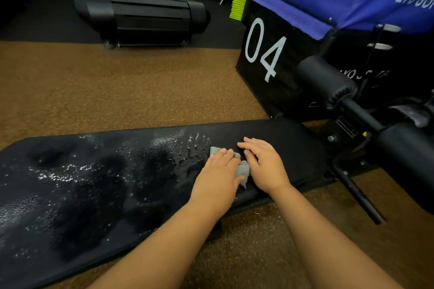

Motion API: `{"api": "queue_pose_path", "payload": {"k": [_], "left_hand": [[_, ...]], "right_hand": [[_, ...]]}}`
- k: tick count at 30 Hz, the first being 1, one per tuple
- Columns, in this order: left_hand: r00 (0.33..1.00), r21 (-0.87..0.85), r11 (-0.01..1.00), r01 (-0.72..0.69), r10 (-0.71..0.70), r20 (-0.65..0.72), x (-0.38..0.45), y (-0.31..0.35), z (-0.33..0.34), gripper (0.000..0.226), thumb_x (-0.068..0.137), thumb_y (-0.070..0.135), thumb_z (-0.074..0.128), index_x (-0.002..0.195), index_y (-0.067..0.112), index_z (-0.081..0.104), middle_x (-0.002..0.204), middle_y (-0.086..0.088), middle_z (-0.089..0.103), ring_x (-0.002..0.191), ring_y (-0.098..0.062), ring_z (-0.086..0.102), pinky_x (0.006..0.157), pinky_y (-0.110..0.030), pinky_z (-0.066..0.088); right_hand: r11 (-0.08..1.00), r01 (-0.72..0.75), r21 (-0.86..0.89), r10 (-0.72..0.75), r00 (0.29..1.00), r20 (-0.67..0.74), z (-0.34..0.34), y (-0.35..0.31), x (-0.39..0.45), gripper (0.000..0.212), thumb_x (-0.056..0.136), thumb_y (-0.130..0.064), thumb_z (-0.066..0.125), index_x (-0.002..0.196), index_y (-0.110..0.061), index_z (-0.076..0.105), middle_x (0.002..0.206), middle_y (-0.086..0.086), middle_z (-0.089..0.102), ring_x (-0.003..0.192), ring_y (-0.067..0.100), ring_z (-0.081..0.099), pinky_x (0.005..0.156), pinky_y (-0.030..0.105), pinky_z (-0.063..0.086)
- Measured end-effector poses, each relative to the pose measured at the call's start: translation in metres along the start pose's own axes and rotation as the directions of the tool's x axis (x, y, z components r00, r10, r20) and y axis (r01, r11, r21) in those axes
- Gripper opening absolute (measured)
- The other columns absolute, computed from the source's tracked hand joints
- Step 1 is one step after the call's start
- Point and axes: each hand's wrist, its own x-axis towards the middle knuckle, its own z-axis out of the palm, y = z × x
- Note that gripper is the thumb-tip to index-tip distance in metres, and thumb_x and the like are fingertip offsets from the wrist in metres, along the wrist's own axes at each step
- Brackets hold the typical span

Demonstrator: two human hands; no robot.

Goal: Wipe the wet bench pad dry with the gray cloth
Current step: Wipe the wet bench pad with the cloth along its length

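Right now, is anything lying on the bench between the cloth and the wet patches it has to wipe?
Nothing visible. The crumpled gray cloth sits under the left hand on the black padded bench pad, and the water droplets stretch leftward with only bare pad between.

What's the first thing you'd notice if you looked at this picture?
Probably the shiny water drops all over the long black bench pad, filling the lower left. Next, two bare hands in the middle: the left hand presses a crumpled gray cloth onto the pad, and the right hand rests flat beside it. Behind them on the right stands a black box with a big white "04".
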Motion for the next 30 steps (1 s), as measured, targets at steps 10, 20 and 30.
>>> {"api": "queue_pose_path", "payload": {"k": [10, 20, 30], "left_hand": [[0.99, -0.07, 0.989, 0.132, -0.134, -0.034, -0.009, 0.004, -0.009, 0.05, 0.1, 0.026, 0.042, 0.147, 0.019, 0.027, 0.158, -0.002, 0.013, 0.146, -0.015, 0.006, 0.117, -0.025, 0.004], [0.997, -0.124, 0.992, 0.001, -0.01, -0.072, -0.039, -0.005, -0.01, 0.048, 0.097, 0.026, 0.045, 0.144, 0.03, 0.033, 0.154, 0.014, 0.023, 0.143, -0.003, 0.017, 0.111, -0.013, 0.007], [0.999, -0.042, 0.999, -0.026, 0.024, -0.037, -0.031, 0.016, -0.002, 0.05, 0.101, 0.025, 0.038, 0.148, 0.024, 0.024, 0.156, 0.008, 0.021, 0.145, -0.006, 0.011, 0.114, -0.018, 0.004]], "right_hand": [[0.983, 0.132, -0.124, -0.111, 0.98, 0.165, -0.012, 0.003, -0.002, 0.037, 0.098, -0.025, 0.043, 0.134, -0.029, 0.048, 0.145, -0.009, 0.041, 0.138, 0.009, 0.025, 0.108, 0.02, 0.017], [0.988, 0.112, -0.106, -0.098, 0.987, 0.124, -0.011, 0.004, -0.005, 0.036, 0.098, -0.028, 0.041, 0.133, -0.033, 0.049, 0.144, -0.013, 0.041, 0.137, 0.004, 0.023, 0.107, 0.017, 0.014], [0.989, 0.115, -0.095, -0.103, 0.987, 0.122, -0.013, 0.0, -0.006, 0.036, 0.098, -0.024, 0.044, 0.133, -0.029, 0.05, 0.145, -0.01, 0.042, 0.137, 0.006, 0.024, 0.108, 0.016, 0.014]]}}
